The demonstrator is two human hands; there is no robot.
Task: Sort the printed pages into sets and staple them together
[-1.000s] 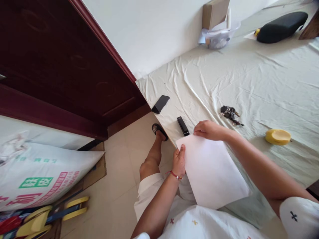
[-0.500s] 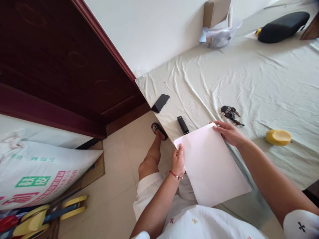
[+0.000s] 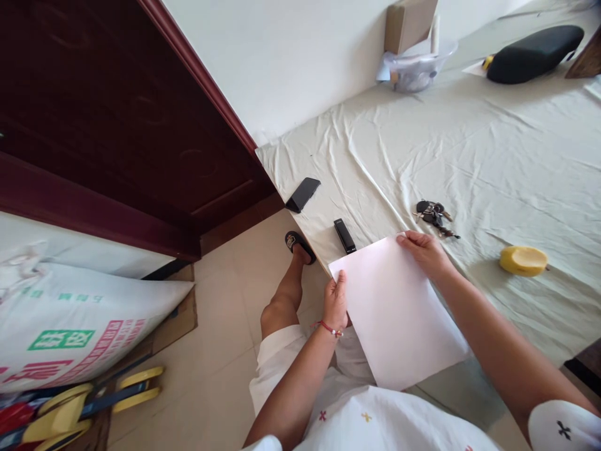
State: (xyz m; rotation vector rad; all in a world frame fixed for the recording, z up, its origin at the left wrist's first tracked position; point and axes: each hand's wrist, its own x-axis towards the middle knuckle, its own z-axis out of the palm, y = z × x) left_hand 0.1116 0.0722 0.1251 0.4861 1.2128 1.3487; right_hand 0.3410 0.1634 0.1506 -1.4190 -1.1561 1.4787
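Observation:
A blank white sheet of paper (image 3: 404, 313) is held over my lap, at the edge of the cloth-covered surface. My left hand (image 3: 336, 302) pinches its left edge near the far corner, thumb on top and the other fingers underneath. At the far right corner, my right hand (image 3: 425, 252) grips the sheet between thumb and fingers. Just beyond the paper's far edge lies a small black device (image 3: 345, 235). A bunch of keys (image 3: 434, 216) rests on the cloth beyond my right hand, and a yellow fruit-like object (image 3: 523, 260) lies to the right of that hand.
A black folded stand-like object (image 3: 303, 195) sits at the edge of the pale cloth (image 3: 375, 163). By the wall are a clear plastic basin (image 3: 416, 72), a cardboard box (image 3: 408, 25) and a black cushioned seat (image 3: 535, 55). A printed white sack (image 3: 89, 326) stands left, beside a dark red door (image 3: 117, 106).
My right hand has shifted slightly along the paper's far right corner, and the sheet's right side has moved a little left. The left hand keeps its grip.

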